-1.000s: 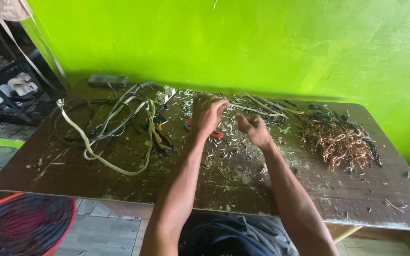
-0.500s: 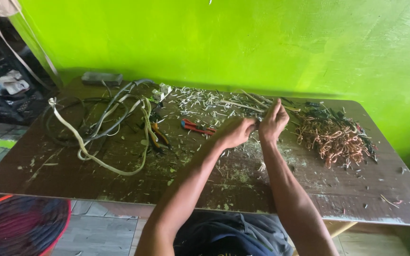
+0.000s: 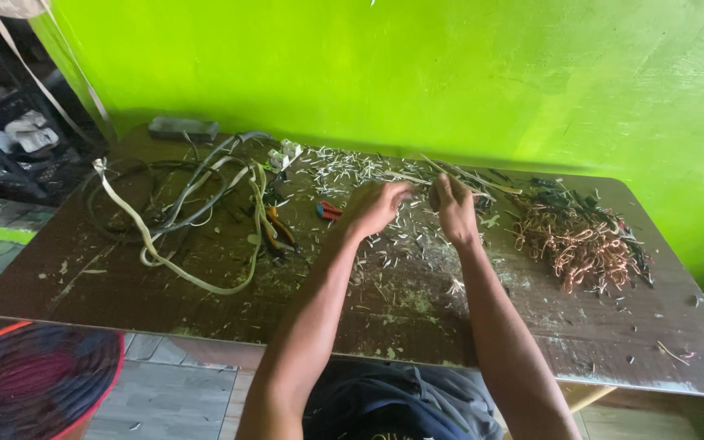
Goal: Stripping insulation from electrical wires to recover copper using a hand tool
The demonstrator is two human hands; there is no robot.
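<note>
Far left, off the bench: round woven mat w/ orange rim [image 3: 30, 379] on the floor, dark rack of odds and ends [image 3: 10, 138] at the back.

Worn brown bench [image 3: 205, 301] next. At its back-left edge, a flat grey power strip [image 3: 182, 128]. In front of that, a loose tangle of cream, grey and black cables [image 3: 189, 212], sprawled over the left third. Just right of the tangle: yellow-handled pliers [image 3: 277, 228], then a small red-handled cutter [image 3: 329, 211] lying flat, just left of my left hand.

My left hand [image 3: 375, 209] is up over bench centre, fingers curled in, grip narrow; can't tell what's in it, too small. My right hand [image 3: 455, 209] is just beside it, near but apart, fingers closed round a thin pale stripped wire [image 3: 437, 181] that runs back and right toward the wall. Grip there is tight on the wire.

All round both hands: white shreds of cut insulation [image 3: 352, 167], thickest behind my hands, thinner toward the front edge.

Right third: heap of bare copper wire curls [image 3: 584, 240] w/ dark bits mixed in, well apart from my hands. Bright green wall [image 3: 450, 73] behind it all.
</note>
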